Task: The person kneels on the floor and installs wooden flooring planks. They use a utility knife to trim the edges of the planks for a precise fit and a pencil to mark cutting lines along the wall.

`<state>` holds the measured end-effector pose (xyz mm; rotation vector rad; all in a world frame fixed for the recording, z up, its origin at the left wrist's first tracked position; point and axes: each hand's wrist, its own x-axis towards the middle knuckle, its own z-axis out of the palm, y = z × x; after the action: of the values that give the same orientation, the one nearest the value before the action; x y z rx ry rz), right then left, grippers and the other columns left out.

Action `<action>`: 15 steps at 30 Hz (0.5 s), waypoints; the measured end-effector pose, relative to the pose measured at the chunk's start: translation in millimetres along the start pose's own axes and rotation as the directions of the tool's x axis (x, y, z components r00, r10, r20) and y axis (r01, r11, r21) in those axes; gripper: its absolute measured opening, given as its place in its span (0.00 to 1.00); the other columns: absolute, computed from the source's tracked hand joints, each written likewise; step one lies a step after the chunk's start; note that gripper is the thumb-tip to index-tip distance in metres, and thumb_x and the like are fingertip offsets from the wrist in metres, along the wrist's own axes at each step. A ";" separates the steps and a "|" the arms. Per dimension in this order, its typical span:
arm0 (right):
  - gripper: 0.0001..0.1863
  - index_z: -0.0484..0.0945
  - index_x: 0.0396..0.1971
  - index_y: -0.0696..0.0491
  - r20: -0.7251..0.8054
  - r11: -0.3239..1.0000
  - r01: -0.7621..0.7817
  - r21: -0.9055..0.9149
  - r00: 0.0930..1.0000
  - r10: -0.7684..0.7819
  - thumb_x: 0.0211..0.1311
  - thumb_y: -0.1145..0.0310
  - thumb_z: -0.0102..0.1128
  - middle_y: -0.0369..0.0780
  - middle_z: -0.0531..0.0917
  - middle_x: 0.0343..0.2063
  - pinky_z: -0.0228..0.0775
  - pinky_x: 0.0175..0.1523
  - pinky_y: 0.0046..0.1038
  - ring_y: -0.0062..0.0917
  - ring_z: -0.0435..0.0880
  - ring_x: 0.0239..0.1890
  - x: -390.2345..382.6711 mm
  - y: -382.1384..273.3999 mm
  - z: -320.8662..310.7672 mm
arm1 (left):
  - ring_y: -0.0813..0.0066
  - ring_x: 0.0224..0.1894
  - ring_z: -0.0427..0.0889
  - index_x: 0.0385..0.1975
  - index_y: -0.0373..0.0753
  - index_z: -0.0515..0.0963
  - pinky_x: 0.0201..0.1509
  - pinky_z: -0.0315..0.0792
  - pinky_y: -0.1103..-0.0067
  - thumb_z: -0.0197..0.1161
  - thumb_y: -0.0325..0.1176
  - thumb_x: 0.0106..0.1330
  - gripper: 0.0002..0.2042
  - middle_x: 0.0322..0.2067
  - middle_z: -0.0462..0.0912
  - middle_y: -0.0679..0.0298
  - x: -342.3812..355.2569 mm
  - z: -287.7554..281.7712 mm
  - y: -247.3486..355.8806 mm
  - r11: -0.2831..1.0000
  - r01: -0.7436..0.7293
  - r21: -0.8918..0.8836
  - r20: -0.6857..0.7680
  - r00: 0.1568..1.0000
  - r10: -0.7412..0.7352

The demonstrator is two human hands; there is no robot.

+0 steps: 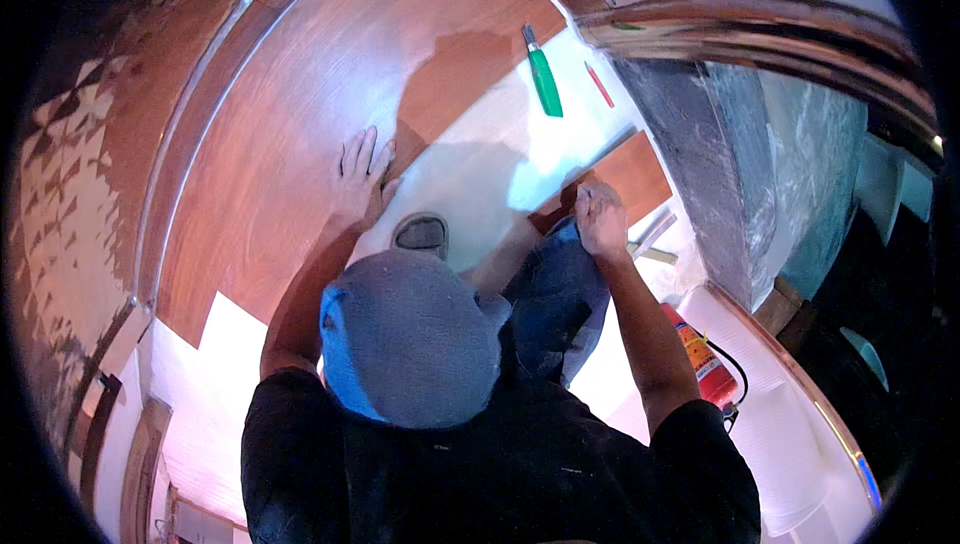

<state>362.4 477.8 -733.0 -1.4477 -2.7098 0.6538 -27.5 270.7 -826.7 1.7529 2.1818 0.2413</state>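
for good control, you likely do best to keep the large wood-look sheet (290,114) flat under an even palm, and to steady the small wood-look piece (640,172) by its edge. your left hand (364,182) lies spread, palm down, on the sheet, at left. your right hand (601,222) is curled at the small piece's near edge, at right; you cannot tell whether it pinches anything. the green-handled knife (543,79) lies beyond, on the pale floor (462,187).

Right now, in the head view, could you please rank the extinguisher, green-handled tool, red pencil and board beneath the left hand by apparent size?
1. Board
2. Fire extinguisher
3. Green-handled tool
4. Red pencil
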 end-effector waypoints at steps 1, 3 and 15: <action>0.10 0.82 0.41 0.59 0.049 0.999 0.002 -0.033 0.999 0.000 0.71 0.68 0.56 0.52 0.85 0.41 0.75 0.56 0.46 0.49 0.83 0.47 -1.8 0.3 -3.4 | 0.52 0.79 0.54 0.72 0.48 0.68 0.79 0.49 0.52 0.63 0.50 0.69 0.32 0.76 0.58 0.51 -2.9 -2.6 0.8 1.000 -0.020 0.005 -0.039 0.999 0.020; 0.11 0.81 0.42 0.58 0.073 0.998 -0.035 -0.056 0.997 0.039 0.71 0.66 0.55 0.51 0.84 0.41 0.74 0.57 0.46 0.49 0.82 0.48 -6.5 -2.9 -9.9 | 0.50 0.78 0.54 0.72 0.47 0.68 0.79 0.49 0.54 0.63 0.49 0.70 0.31 0.76 0.57 0.51 -14.0 -7.0 2.4 0.997 0.057 -0.044 -0.004 0.998 -0.058; 0.19 0.77 0.52 0.64 -0.126 0.977 0.136 -0.163 0.980 -0.157 0.68 0.65 0.57 0.54 0.79 0.53 0.69 0.65 0.46 0.52 0.77 0.58 58.4 14.5 33.2 | 0.43 0.62 0.74 0.68 0.37 0.69 0.64 0.71 0.54 0.66 0.50 0.68 0.33 0.67 0.70 0.47 -290.0 -4.3 -78.9 0.545 0.838 -0.004 -0.100 0.542 -0.834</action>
<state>333.9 519.5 -779.8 -1.2502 -2.7754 0.3319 -46.7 -28.5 -805.7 0.5069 2.8208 0.0181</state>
